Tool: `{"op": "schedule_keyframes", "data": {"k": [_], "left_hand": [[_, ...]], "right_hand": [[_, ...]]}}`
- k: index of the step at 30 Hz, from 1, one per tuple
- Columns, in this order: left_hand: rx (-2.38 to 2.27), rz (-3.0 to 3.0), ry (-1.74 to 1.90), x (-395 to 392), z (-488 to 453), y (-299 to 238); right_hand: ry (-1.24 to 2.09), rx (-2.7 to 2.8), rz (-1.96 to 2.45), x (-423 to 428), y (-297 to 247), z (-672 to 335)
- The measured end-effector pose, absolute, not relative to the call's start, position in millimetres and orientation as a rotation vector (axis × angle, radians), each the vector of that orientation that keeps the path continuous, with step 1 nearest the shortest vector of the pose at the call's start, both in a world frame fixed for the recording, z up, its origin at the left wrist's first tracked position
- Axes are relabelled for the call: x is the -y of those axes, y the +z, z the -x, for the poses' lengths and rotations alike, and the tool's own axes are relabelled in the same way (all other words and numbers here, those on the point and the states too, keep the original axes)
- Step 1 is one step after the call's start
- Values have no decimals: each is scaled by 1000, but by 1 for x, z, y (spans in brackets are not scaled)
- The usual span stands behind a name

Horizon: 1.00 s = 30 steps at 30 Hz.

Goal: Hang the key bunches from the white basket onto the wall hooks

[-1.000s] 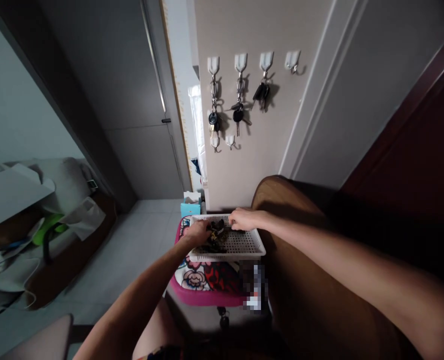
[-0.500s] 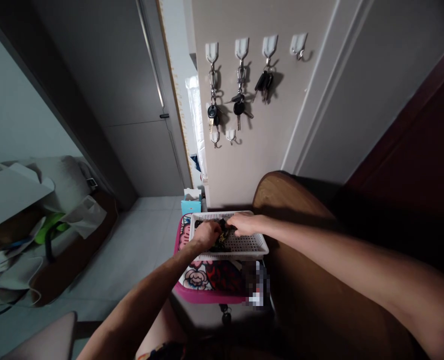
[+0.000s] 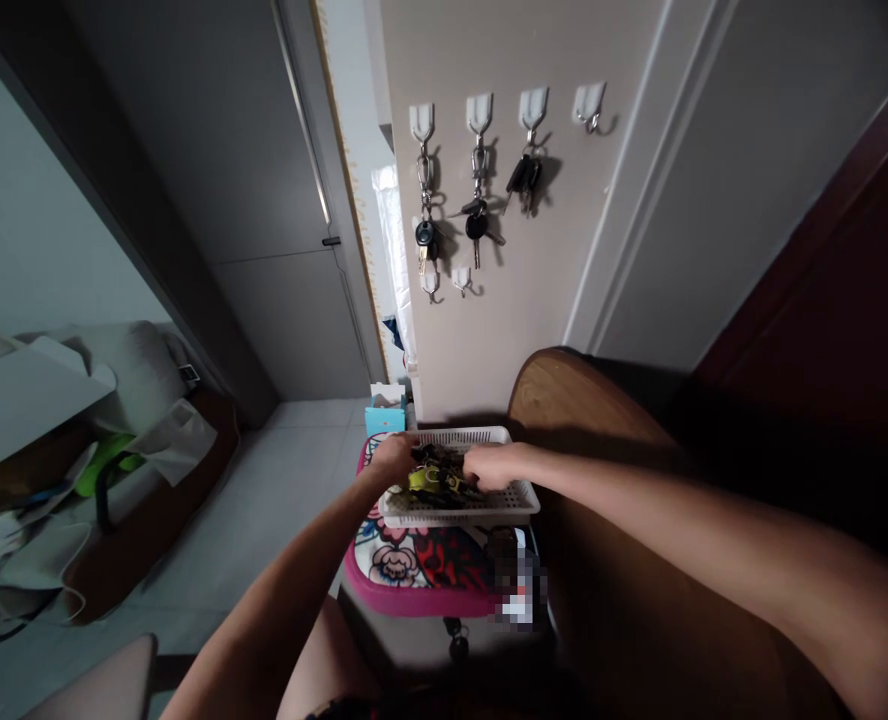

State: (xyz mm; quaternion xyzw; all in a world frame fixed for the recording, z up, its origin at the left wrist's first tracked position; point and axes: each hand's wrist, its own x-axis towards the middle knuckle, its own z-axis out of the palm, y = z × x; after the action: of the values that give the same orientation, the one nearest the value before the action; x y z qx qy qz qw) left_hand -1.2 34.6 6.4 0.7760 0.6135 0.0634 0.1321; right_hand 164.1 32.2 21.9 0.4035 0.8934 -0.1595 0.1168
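Note:
A white plastic basket [image 3: 459, 519] sits on a pink-edged, flower-patterned surface [image 3: 395, 560]. In it lies a tangled heap of small dark things with a yellow-green piece [image 3: 424, 479] among them; their kind is too small to make out. My left hand [image 3: 394, 456] is at the basket's far left corner, fingers bent inward against the heap. My right hand [image 3: 495, 465] reaches in from the right, its fingers curled down at the heap's right side. Both sets of fingertips are hidden, so what they grip does not show.
Several white hooks [image 3: 479, 113] on the wall hold bunches of keys [image 3: 477, 226]; some hooks hold nothing. A blue box [image 3: 385, 418] stands behind the basket. At the right is a rounded wooden board [image 3: 564, 400]. A cluttered sofa [image 3: 140, 370] is on the left.
My left hand has moved left and away from me, off the heap's middle, uncovering the yellow-green piece. My right hand has shifted slightly right and nearer me. The view has tilted a little.

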Motion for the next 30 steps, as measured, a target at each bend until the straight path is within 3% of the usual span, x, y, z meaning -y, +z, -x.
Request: {"op": "schedule_keyframes", "data": {"k": [7, 18, 30], "left_hand": [[-1702, -2424, 4, -38, -4, 3], [-1778, -2266, 89, -45, -8, 3], [-1859, -2162, 83, -46, -22, 1]], "right_hand": [[-532, -2450, -1200, -32, 43, -163], [-175, -2491, -1257, -30, 44, -163], [-133, -2505, -1212, -35, 39, -167]]}}
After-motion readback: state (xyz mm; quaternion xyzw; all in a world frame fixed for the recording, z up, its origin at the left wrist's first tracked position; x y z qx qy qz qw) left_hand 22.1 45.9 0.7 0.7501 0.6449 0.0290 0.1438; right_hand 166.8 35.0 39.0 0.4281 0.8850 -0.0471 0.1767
